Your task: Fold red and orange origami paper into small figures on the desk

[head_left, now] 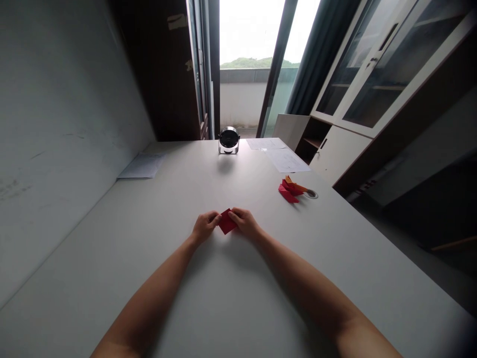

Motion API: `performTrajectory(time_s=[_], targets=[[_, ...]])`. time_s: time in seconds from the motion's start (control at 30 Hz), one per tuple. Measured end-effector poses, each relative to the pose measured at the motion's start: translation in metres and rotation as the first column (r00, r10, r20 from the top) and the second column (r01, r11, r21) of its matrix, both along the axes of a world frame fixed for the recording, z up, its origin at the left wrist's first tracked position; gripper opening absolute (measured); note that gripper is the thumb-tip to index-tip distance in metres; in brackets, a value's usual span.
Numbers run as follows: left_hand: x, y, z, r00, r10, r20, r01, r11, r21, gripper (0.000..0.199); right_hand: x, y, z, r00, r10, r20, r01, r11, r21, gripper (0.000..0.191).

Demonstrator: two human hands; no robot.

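A small red square of folded paper is held between my two hands over the middle of the white table, one corner pointing toward me. My left hand pinches its left corner, thumb on top. On the opposite side, my right hand is closed on the right edge, its thumb lying over the paper's upper face. The fingers beneath the paper are hidden. Farther right lie red and orange folded paper pieces, touching or close to a pale ring-shaped object that I cannot identify.
A round black device on a metal stand stands near the table's far edge. Paper sheets lie at the far right, and another sheet lies by the left wall. A white cabinet stands beyond the table's right edge.
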State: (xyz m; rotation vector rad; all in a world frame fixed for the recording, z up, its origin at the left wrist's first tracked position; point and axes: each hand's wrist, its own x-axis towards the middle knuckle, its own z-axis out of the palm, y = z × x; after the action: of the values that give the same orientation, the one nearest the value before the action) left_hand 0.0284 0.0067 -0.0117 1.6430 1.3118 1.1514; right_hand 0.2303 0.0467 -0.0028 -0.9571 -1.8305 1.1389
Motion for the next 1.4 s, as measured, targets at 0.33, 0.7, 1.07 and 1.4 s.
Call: performTrajectory(time_s=[0.33,0.7,1.07,1.4], targets=[[0.002,-0.004,0.008,0.996,-0.021,-0.087,0.026,0.999,0.046,0.033,0.000,-0.003,0.002,1.000,0.013,0.016,-0.013,1.000,0.018,0.042],[0.000,-0.003,0.009,0.992,-0.015,-0.124,0.020,0.999,0.045,0.033,0.000,-0.001,0.000,0.998,-0.062,-0.009,0.062,0.998,-0.006,0.047],[0.000,0.000,0.002,0.996,-0.017,0.087,0.017,1.000,-0.001,0.027,0.000,-0.002,-0.002,0.989,-0.142,0.032,0.140,0.988,0.070,0.041],[-0.006,0.007,-0.005,0.943,0.097,0.318,-0.085,0.995,-0.051,0.029,0.000,-0.002,-0.003,1.000,-0.010,-0.027,0.009,1.000,-0.011,0.029]])
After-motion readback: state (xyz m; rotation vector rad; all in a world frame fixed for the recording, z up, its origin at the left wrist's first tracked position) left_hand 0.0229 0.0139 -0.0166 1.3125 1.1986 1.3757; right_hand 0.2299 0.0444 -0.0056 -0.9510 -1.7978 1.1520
